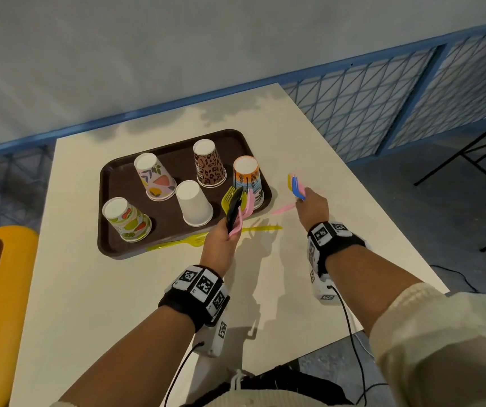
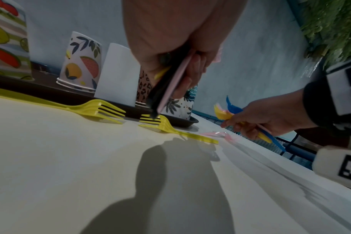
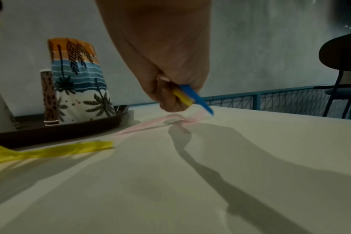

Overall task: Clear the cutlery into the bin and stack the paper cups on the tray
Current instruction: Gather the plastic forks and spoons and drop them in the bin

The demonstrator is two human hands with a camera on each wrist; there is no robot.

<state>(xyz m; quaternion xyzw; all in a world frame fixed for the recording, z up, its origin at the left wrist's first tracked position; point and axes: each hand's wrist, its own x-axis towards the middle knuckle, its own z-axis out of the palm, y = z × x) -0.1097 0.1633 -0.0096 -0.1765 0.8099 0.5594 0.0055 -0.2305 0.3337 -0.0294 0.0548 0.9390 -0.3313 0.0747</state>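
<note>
Several paper cups stand upside down on the brown tray (image 1: 112, 177): a fruit cup (image 1: 127, 220), a leaf-print cup (image 1: 155, 177), a white cup (image 1: 194, 204), a leopard cup (image 1: 208, 164) and a palm cup (image 1: 247, 174). My left hand (image 1: 221, 239) grips a bunch of black, pink and yellow plastic forks (image 1: 237, 208) near the tray's front right corner. My right hand (image 1: 312, 205) holds a bundle of blue, yellow and pink cutlery (image 1: 296, 185) and hovers over a pink piece (image 1: 282, 209) on the table. Two yellow forks (image 1: 177, 241) (image 1: 260, 229) lie by the tray's front edge.
The white table (image 1: 118, 304) ends close on the right and near side. A yellow chair (image 1: 4, 277) stands at the left and a dark chair (image 3: 340, 55) at the far right. Blue mesh railing (image 1: 382, 92) runs behind the table. No bin is in view.
</note>
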